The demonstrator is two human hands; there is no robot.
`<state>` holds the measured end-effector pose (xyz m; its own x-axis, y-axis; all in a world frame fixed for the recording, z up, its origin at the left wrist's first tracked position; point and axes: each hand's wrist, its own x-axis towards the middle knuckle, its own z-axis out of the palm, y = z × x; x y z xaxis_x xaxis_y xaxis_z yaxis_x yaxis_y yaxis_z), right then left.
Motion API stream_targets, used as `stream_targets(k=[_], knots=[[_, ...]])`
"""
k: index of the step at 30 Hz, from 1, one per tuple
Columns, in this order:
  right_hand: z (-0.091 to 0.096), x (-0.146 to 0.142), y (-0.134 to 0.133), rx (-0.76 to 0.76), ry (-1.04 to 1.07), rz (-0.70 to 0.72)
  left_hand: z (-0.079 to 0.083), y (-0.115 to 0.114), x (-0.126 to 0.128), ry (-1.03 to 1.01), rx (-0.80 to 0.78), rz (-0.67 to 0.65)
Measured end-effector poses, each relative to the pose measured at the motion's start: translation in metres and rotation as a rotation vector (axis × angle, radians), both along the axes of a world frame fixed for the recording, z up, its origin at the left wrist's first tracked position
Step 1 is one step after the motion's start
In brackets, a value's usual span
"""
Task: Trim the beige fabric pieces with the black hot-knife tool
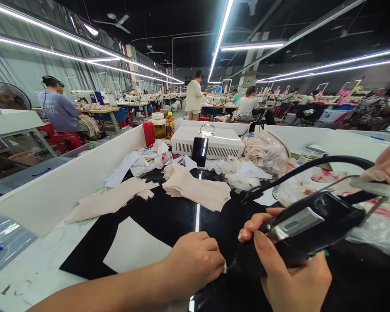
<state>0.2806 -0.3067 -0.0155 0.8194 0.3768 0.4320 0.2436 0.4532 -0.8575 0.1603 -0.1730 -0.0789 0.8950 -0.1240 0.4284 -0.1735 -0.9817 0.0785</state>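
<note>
My right hand (292,277) is wrapped round a black handheld device (315,225) with a shiny metal plate on its side. A thick black cable (315,161) arches behind it. My left hand (198,255) is closed low over the black tabletop (169,221), just left of the device. A small whitish bit shows at its fingertips, too little to name. Beside my left forearm lies a pale cut fabric piece (133,247). Beyond my hands sits a stack of beige fabric pieces (195,186), with more beige pieces (113,199) to its left.
A phone (199,151) leans against a white vented box (208,141). Near it stand a red container (148,133), a lidded jar (159,125) and a bottle (170,125). Plastic bags (380,229) and scraps lie right. White boards (84,173) edge the table; people work beyond.
</note>
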Motion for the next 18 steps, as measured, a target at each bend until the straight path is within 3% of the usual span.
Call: stream_targets(k=[4,10,18], knots=[[0.002,0.000,0.000,0.001,-0.009,-0.008,-0.003,0.001,-0.001,-0.130,0.012,-0.030],[0.003,-0.001,-0.003,-0.089,-0.016,-0.047,-0.007,-0.002,-0.001,-0.128,0.213,-0.044],[0.004,0.001,-0.003,-0.113,0.000,-0.080,-0.012,-0.004,-0.001,-0.191,0.158,-0.035]])
